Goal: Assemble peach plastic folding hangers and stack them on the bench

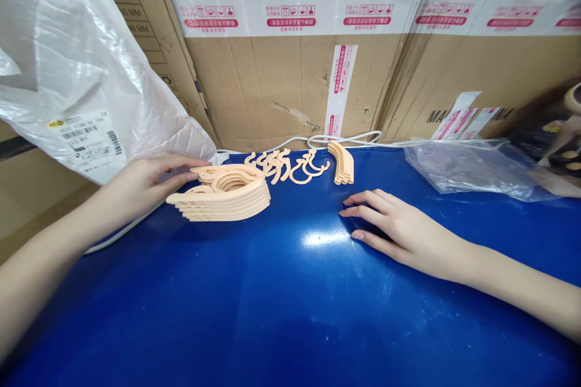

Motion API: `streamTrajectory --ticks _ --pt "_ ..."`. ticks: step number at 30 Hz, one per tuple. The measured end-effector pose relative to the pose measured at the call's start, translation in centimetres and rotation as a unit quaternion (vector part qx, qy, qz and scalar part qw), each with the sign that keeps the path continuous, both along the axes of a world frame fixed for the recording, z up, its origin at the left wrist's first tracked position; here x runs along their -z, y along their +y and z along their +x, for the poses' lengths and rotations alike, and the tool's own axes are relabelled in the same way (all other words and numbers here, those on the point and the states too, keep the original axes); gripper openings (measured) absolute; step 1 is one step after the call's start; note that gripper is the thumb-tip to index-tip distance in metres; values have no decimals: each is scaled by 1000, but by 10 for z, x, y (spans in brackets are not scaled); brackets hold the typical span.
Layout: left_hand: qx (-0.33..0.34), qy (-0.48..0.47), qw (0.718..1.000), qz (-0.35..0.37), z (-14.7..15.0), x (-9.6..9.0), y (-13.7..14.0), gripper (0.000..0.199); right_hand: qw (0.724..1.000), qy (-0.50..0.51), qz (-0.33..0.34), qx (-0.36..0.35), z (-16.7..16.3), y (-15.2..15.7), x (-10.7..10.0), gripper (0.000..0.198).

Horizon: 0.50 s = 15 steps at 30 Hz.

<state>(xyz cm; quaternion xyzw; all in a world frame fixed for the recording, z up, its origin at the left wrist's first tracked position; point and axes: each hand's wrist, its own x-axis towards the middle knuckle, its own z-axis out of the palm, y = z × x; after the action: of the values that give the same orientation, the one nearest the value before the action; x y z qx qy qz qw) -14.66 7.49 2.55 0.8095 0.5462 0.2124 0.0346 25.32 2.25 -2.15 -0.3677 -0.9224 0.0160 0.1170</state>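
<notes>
A stack of peach plastic hanger parts [227,202] lies on the blue table, left of the middle, its curved pieces layered evenly. My left hand [152,178] reaches its far left end, with thumb and fingers closed about the tip of an upper piece. Behind the stack, several loose hooks [297,172] of the same peach plastic are spread out. A smaller bundle of curved peach pieces [341,163] stands to their right. My right hand [390,224] hovers or rests at the table, fingers apart and holding nothing; the small bundle is nearest to it.
Large cardboard boxes [281,78] with printed tape form a wall behind the blue table [272,308]. A white plastic sack [113,66] with a label leans in at left. A white cable [290,144] runs along the back edge. At right lies a clear plastic bag [472,169].
</notes>
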Motion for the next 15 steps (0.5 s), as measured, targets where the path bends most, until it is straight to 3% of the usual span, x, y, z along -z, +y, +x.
streamTrajectory --ticks 8,12,15 --pt "1 4 1000 -20 -1 2 1 56 1000 -1 14 -1 0 0 1 32" --pt "-19 17 999 -21 -4 -12 -6 62 1000 -2 16 -1 0 0 1 33" --pt "-73 30 996 34 -13 -27 -15 57 1000 -1 14 -4 0 0 0 33"
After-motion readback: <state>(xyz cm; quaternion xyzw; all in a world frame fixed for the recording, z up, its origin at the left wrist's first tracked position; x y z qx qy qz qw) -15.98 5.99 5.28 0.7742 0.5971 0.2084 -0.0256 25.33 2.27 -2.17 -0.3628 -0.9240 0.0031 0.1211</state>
